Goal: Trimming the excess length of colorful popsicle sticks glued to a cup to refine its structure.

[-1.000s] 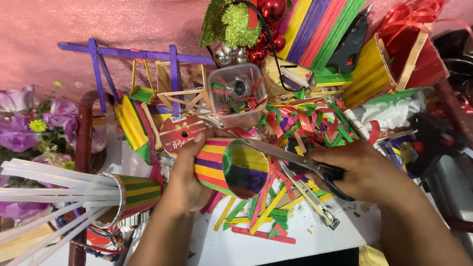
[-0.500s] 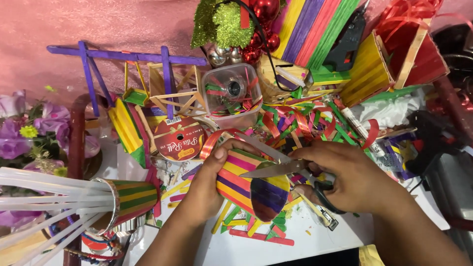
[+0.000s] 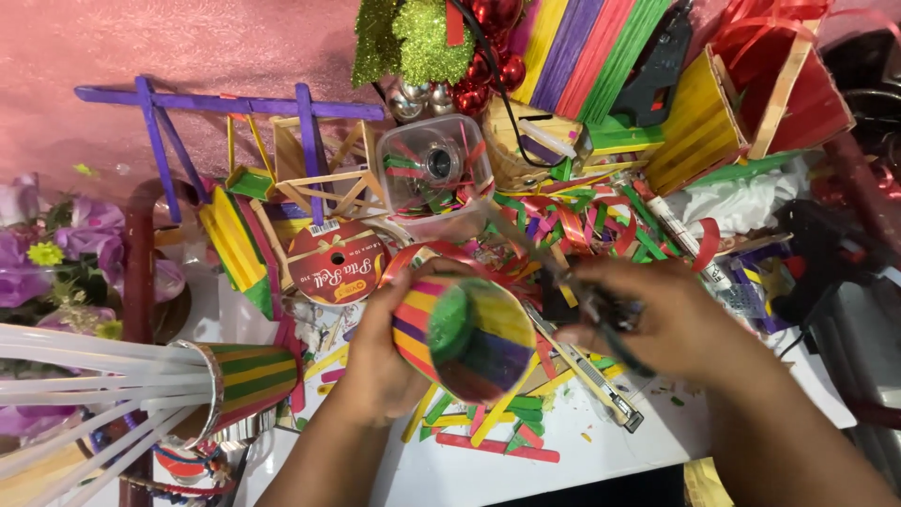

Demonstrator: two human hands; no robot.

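A purple stick frame [image 3: 225,105] lies across the pink cloth [image 3: 141,47] at the top left. Below it sit a red ribbon spool [image 3: 335,263] and a clear plastic tub [image 3: 434,174] of coloured scraps. Green glitter leaves [image 3: 408,38] and red baubles [image 3: 488,42] crowd the top edge beside a fan of coloured craft sticks [image 3: 582,52]. A yellow stick box [image 3: 699,127] stands to the right, near what may be a black glue gun [image 3: 826,253]. Purple flowers [image 3: 47,244] and white straws in a striped holder [image 3: 244,380] fill the left.
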